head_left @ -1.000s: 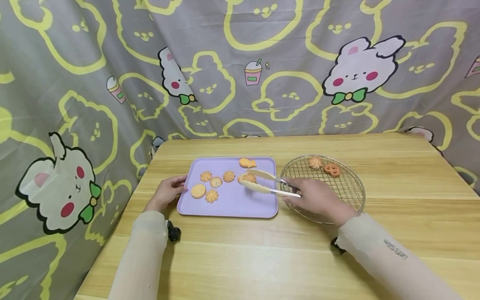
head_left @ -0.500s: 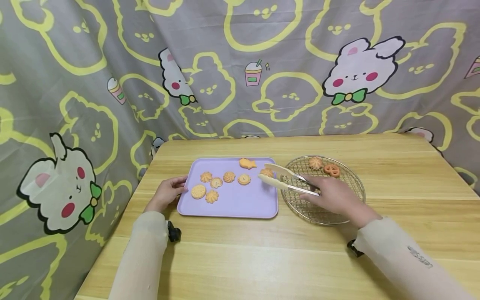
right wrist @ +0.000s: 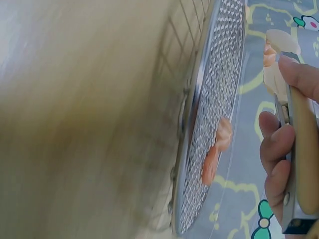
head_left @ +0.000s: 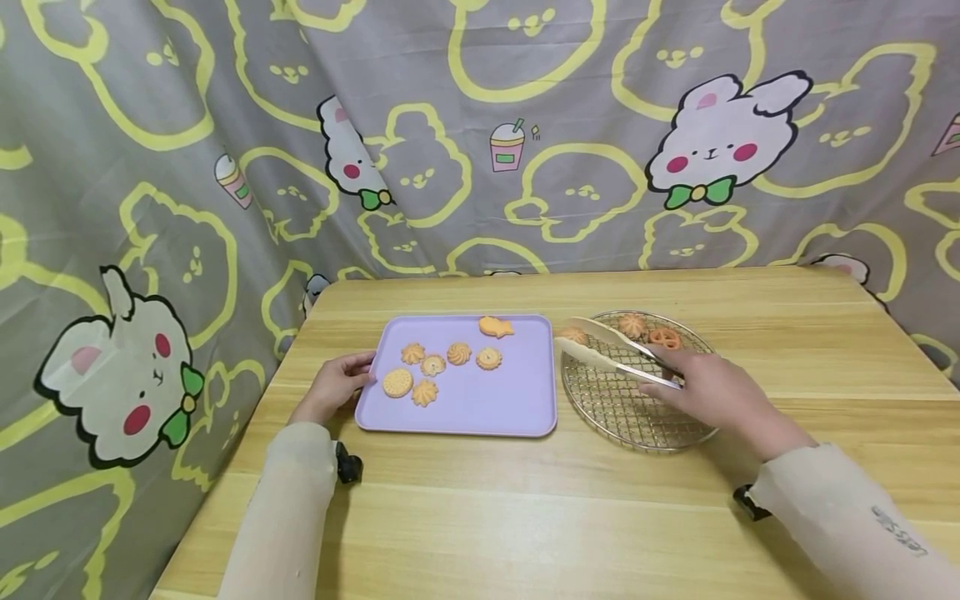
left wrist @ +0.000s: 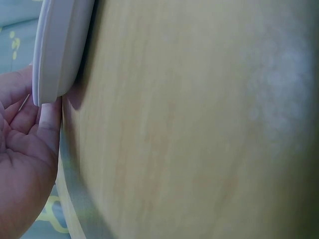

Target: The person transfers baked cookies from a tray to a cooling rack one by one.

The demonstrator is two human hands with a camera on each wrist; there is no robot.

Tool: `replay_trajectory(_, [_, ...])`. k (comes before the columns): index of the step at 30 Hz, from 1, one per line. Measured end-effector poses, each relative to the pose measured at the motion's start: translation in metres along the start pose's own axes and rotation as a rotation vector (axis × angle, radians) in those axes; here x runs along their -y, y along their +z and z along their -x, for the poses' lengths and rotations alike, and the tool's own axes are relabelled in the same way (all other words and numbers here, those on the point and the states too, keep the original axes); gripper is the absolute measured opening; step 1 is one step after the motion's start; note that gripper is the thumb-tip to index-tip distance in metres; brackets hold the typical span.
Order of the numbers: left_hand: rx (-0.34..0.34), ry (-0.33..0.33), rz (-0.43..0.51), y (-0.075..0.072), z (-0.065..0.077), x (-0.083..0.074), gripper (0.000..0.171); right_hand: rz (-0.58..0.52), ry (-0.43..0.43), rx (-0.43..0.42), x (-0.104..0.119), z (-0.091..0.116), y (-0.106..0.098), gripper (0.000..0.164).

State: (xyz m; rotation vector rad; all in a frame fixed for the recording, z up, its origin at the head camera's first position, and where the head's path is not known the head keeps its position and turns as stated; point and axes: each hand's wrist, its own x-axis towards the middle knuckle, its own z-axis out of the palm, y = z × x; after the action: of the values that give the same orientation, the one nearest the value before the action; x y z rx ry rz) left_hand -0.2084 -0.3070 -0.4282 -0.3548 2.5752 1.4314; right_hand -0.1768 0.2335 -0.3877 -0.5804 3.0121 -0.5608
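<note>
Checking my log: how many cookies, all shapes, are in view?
10: seven cookies on the purple tray; one cookie in the tongs; a fluted cookie and a pretzel on the far half of the wire rack. The right hand may hide more.

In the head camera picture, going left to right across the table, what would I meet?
Left hand, round dotted cookie, swirled cookie, fish-shaped cookie, gripped cookie in the tongs, flower-shaped cookie on the wire rack, pretzel-shaped cookie. Overlapping things skipped.

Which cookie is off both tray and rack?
The cookie between the tips of the tongs; the others lie on the purple tray or wire rack.
</note>
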Motion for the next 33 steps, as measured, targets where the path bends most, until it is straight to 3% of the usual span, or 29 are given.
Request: replay_trajectory(33, [-0.006,-0.026,0.013,0.000,0.000,0.000,0.047,0.010,0.111,-0.028,-0.066,0.041,-0.020,0.078])
